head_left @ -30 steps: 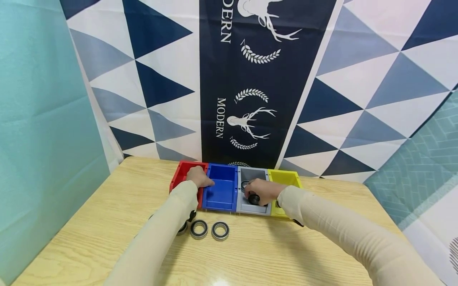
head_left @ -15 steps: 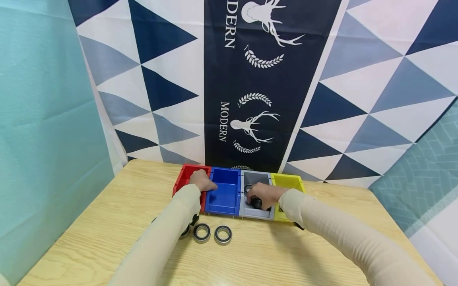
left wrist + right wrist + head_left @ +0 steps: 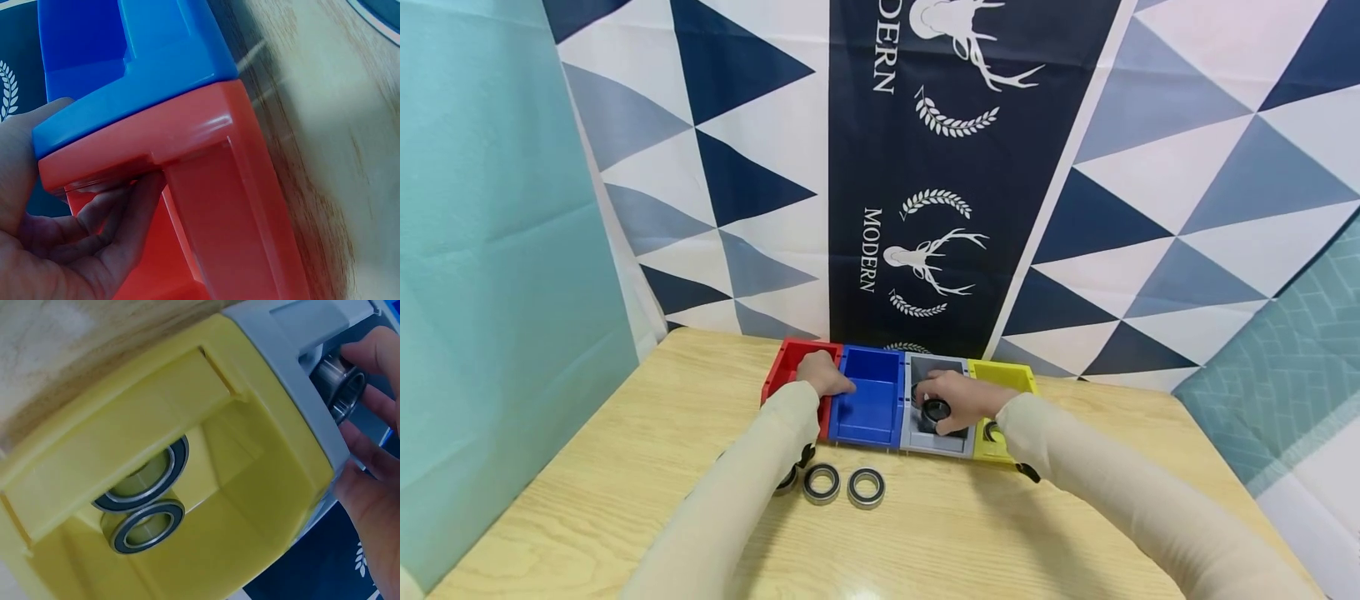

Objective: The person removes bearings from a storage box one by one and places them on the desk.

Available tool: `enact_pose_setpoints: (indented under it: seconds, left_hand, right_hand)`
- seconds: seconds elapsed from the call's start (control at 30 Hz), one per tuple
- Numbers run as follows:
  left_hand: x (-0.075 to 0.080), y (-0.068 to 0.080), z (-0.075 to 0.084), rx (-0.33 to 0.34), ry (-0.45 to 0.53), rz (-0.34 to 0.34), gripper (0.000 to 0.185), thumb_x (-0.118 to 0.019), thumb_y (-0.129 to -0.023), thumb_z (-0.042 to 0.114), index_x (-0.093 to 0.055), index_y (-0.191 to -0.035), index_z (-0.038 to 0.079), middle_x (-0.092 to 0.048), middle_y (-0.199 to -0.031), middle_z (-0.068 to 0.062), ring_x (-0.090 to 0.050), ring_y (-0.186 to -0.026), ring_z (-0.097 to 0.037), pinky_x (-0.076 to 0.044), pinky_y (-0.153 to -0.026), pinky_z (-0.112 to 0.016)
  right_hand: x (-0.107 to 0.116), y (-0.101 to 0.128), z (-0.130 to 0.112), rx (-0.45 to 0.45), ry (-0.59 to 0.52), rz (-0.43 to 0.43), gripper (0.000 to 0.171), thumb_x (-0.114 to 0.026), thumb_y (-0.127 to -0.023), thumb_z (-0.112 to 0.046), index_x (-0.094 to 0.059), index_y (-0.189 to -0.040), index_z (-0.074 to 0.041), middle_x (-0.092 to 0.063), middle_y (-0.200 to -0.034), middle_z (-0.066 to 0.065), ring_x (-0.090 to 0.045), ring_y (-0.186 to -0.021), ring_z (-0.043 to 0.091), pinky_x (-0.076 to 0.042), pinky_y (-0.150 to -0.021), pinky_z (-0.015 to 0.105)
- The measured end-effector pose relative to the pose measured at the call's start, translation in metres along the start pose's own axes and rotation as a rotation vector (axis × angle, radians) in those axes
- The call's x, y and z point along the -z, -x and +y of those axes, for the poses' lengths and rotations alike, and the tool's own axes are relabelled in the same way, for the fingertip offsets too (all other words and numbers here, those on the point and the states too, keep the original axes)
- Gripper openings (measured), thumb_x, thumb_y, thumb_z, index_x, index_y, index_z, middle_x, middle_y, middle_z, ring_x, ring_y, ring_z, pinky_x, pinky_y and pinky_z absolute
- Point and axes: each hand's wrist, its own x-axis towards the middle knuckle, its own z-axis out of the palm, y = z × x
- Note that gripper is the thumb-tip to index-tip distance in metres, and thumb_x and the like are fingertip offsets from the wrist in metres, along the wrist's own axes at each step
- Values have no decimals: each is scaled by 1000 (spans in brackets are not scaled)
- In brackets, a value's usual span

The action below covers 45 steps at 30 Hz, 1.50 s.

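Note:
My left hand [image 3: 822,375] grips the adjoining walls of the red bin [image 3: 194,134] and the blue bin [image 3: 169,78]. In the left wrist view its thumb lies on the blue side and its fingers reach inside the red one. Over the grey bin [image 3: 934,443], my right hand [image 3: 961,398] holds a metal bearing [image 3: 337,384] between thumb and fingers, tilted. Another ring, partly covered by that hand, seems to lie deeper in the grey bin. Two bearings, a larger one [image 3: 181,450] and a smaller one [image 3: 177,519], rest touching inside the yellow bin [image 3: 250,469].
On the wooden table [image 3: 940,533], in front of the bins, lie two bearings, one left [image 3: 822,500] and one right [image 3: 867,503]. More dark rings show partly behind the left sleeve [image 3: 730,492]. A patterned cloth [image 3: 917,167] hangs behind the row.
My right hand has risen slightly within the grey bin, and the bearing in it shows more of its ring. The left hand keeps its grip; the head view has shifted slightly.

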Motion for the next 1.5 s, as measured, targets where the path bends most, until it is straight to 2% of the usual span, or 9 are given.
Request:
enact_pose_setpoints:
  seconds: [0.2, 0.43, 0.63, 0.87, 1.07, 1.2, 1.3, 1.43, 1.5]
  left_hand:
    - [0, 3, 1, 6, -13, -2, 39, -81, -72, 32, -66, -97, 4, -72, -94, -11, -61, -76, -20, -57, -74, -34]
    - [-1, 5, 2, 10, -13, -2, 39, -80, -72, 31, -65, -97, 5, -72, -94, -11, -60, -77, -20, -57, -74, -33]
    - [-2, 4, 4, 17, -2, -3, 41, -81, -72, 31, -66, -99, 5, -72, -96, -11, -61, -79, -20, -57, -77, -35]
    - [0, 6, 5, 29, -3, -2, 42, -80, -73, 32, -66, -101, 4, -72, -99, -12, -61, -81, -21, -58, -78, -36]
    - [3, 12, 7, 31, -6, 3, 43, -79, -75, 31, -65, -105, 4, -71, -101, -13, -61, -82, -21, -57, -81, -35]
    - [3, 13, 6, 27, 3, 3, 44, -78, -75, 30, -64, -107, 4, -71, -102, -13, -61, -83, -22, -56, -82, -36]
    - [2, 12, 5, 26, 8, 5, 44, -79, -74, 30, -64, -107, 4, -71, -103, -13, -62, -83, -22, -57, -83, -37]
    - [0, 9, 4, 27, 12, 4, 44, -79, -74, 30, -64, -106, 5, -71, -103, -13, -62, -83, -22, -57, -83, -38]
    - [0, 8, 3, 25, 6, 4, 44, -79, -74, 30, -64, -106, 4, -71, -102, -13, -61, -82, -22, -57, -82, -37]
  right_hand:
    - [-5, 5, -6, -45, -5, 60, 32, -69, -84, -18, -61, -115, -15, -57, -113, 4, -53, -97, 18, -52, -93, 37]
    - [-11, 10, -15, -93, 63, 141, 30, -68, -83, -23, -63, -112, -17, -57, -110, 3, -49, -96, 19, -52, -86, 36]
    - [-19, 12, -20, -77, 132, 201, 32, -69, -81, -25, -63, -111, -14, -59, -113, 7, -50, -96, 22, -52, -87, 38]
    - [-20, 17, -29, -72, 197, 226, 37, -68, -81, -25, -61, -115, -13, -60, -119, 12, -55, -103, 28, -53, -91, 42]
    - [-20, 24, -39, -48, 245, 295, 36, -69, -80, -26, -61, -112, -12, -60, -110, 7, -53, -95, 23, -52, -85, 38]
    - [-24, 29, -47, -27, 248, 318, 36, -70, -78, -24, -62, -110, -12, -60, -112, 9, -53, -95, 25, -52, -85, 39]
    - [-27, 34, -52, -5, 250, 331, 35, -71, -77, -23, -61, -109, -12, -59, -113, 10, -57, -99, 28, -52, -92, 44]
    - [-33, 40, -58, 17, 264, 341, 36, -74, -77, -24, -60, -108, -13, -58, -108, 7, -57, -96, 25, -54, -87, 40]
    - [-35, 43, -61, 24, 273, 341, 35, -75, -77, -25, -59, -106, -14, -56, -103, 5, -52, -91, 21, -53, -77, 35]
